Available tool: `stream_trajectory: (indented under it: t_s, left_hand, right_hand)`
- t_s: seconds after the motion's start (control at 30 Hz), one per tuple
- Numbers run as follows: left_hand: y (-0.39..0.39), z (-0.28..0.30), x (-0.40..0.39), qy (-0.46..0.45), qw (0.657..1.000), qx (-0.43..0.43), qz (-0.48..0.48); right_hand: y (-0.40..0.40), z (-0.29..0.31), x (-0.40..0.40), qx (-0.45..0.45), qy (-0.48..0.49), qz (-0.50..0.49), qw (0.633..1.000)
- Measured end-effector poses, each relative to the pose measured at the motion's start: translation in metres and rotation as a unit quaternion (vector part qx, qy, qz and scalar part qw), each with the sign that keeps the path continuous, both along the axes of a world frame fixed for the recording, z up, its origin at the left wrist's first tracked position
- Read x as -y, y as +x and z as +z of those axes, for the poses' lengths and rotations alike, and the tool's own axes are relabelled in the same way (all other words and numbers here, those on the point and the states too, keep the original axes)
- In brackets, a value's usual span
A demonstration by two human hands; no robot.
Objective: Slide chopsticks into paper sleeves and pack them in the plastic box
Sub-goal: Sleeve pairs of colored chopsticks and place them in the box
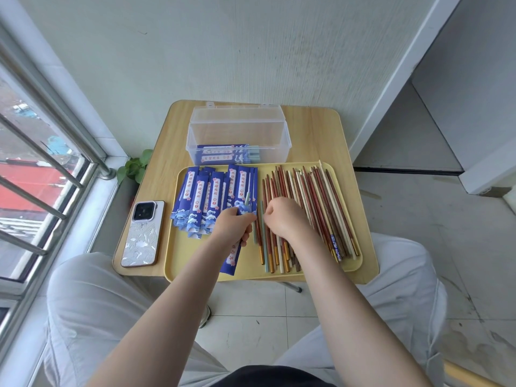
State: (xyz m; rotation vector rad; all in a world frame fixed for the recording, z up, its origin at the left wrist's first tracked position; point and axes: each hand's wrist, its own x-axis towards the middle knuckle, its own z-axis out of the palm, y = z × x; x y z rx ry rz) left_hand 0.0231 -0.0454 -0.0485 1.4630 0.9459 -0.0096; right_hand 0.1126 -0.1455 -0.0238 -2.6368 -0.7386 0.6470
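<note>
My left hand [233, 227] grips a blue paper sleeve [230, 261] over the yellow tray [251, 276]. A pale green chopstick tip [247, 196] pokes out of the sleeve's far end. My right hand [284, 219] is curled over the near-left part of the loose chopsticks [321, 202], its fingertips pinching a second pale green chopstick [262, 210]. More empty blue sleeves [195, 202] lie fanned on the tray's left half. The clear plastic box [284, 143] stands open behind the tray with a few filled sleeves [220, 156] in it.
The tray rests on a small wooden table [315, 129] against the wall. A phone [141, 236] lies left of the tray near the table's edge. A window with bars and a small plant [134, 166] are to the left. My knees flank the table.
</note>
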Motion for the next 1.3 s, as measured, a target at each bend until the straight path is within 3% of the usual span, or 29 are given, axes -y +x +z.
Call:
stream_trajectory:
  t_s: [0.1, 0.27, 0.83, 1.07, 1.2, 1.3]
  left_hand:
    - [-0.001, -0.009, 0.004, 0.046, 0.998, -0.036, -0.009]
    - [-0.003, -0.015, 0.011, 0.122, 0.989, -0.068, -0.039]
    - [-0.004, -0.016, 0.008, 0.090, 0.994, -0.068, -0.017]
    - [-0.010, -0.012, 0.003, 0.023, 0.999, -0.021, -0.032]
    - [-0.010, -0.003, 0.006, -0.084, 0.995, 0.062, -0.003]
    - [-0.004, 0.011, 0.005, -0.147, 0.977, 0.146, 0.042]
  right_hand:
    - [-0.009, -0.004, -0.004, 0.006, -0.089, 0.024, 0.996]
    - [-0.022, -0.002, -0.010, 0.018, -0.117, 0.029, 0.993]
    - [-0.029, -0.001, -0.015, 0.000, -0.119, -0.015, 0.993]
    - [-0.007, 0.008, 0.004, -0.062, 0.046, -0.091, 0.993]
    - [0.006, 0.027, 0.011, -0.164, 0.218, -0.128, 0.954]
    - [0.008, 0.035, 0.013, -0.214, 0.283, -0.105, 0.929]
